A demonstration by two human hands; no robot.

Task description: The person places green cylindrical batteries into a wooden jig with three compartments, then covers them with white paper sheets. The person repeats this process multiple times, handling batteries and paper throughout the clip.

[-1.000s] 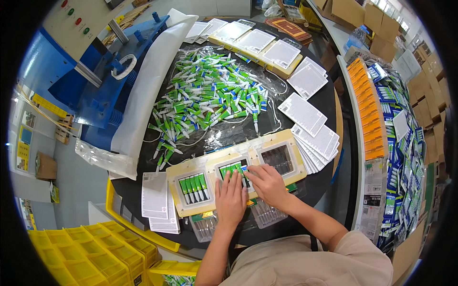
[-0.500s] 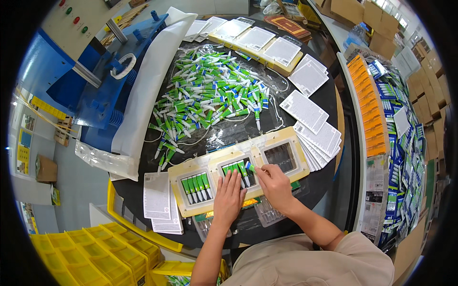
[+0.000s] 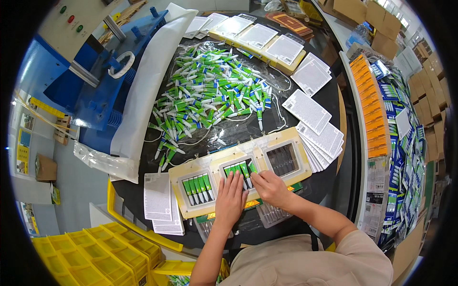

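A cream-yellow fixture [image 3: 214, 167] with three windows lies across the near part of the round black table. Several green-and-white small tubes [image 3: 196, 187] sit side by side in its left window. More tubes fill much of the middle window, where my left hand [image 3: 230, 198] lies flat, fingers stretched over their lower ends. My right hand [image 3: 273, 189] pinches one green tube [image 3: 252, 167] at the right side of that window. A clear plastic blister [image 3: 282, 159] with bare slots sits in the right window. My right fingers hide the pinched tube's lower part.
A heap of loose tubes [image 3: 214, 90] covers the table beyond the fixture. White printed cards [image 3: 319, 143] lie to the right, others [image 3: 157, 196] to the left. A second fixture [image 3: 257, 40] bears cards at the back. Blue machinery [image 3: 102, 100] stands left, yellow crates [image 3: 90, 252] lower left.
My right hand has brought the tube down into the right side of the middle window and turned it, so green shows instead of its blue part. My left hand stays over the tubes.
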